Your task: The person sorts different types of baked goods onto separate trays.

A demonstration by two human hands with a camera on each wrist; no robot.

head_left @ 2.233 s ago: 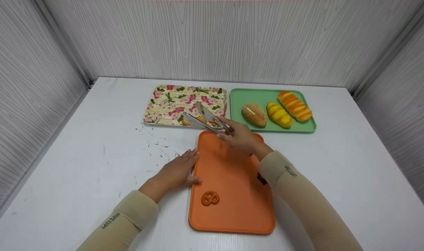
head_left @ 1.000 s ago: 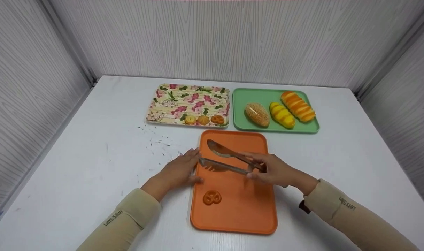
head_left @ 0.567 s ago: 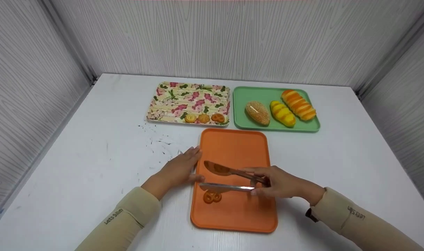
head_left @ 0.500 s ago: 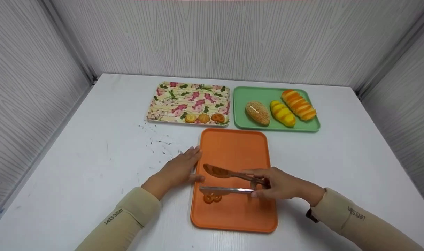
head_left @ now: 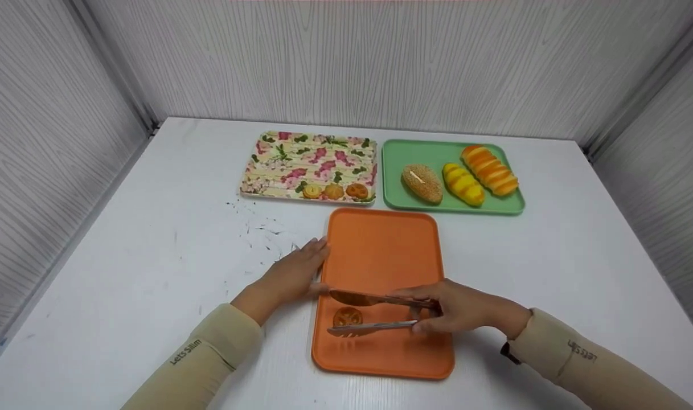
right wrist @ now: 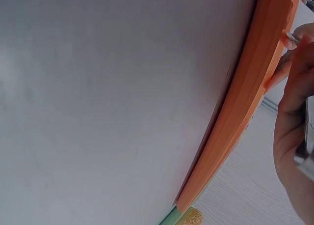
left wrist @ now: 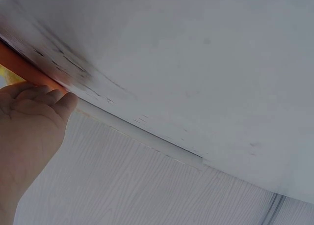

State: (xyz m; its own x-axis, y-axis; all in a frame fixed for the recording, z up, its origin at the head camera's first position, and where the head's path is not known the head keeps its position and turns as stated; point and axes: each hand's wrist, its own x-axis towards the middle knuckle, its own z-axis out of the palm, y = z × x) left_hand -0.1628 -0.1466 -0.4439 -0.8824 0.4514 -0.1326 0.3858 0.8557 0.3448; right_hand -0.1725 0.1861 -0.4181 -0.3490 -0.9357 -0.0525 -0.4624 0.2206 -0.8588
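Observation:
My right hand (head_left: 463, 306) grips metal tongs (head_left: 389, 326) over the lower half of the orange tray (head_left: 383, 242). The tongs' arms are spread, one above and one at the lower edge of a brown pretzel-shaped cookie (head_left: 347, 315) lying on that tray. Whether the metal touches the cookie I cannot tell. My left hand (head_left: 292, 276) rests at the tray's left edge, its fingers along the side and the thumb at the rim. In the left wrist view the left hand (left wrist: 34, 117) meets the tray's edge. The right wrist view catches the tongs' rear end (right wrist: 305, 158) behind the palm.
A floral tray (head_left: 300, 162) at the back holds several cookies, among them a pretzel-shaped one (head_left: 357, 191). Beside it, a green tray (head_left: 420, 149) carries a sesame bun (head_left: 422, 184), a yellow bread (head_left: 463, 184) and an orange striped loaf (head_left: 490, 170). Walls enclose the white table (head_left: 152, 239).
My right hand has brought the tongs from the floral tray's front edge back and down over the orange tray, to either side of the cookie there. The left hand has stayed in place.

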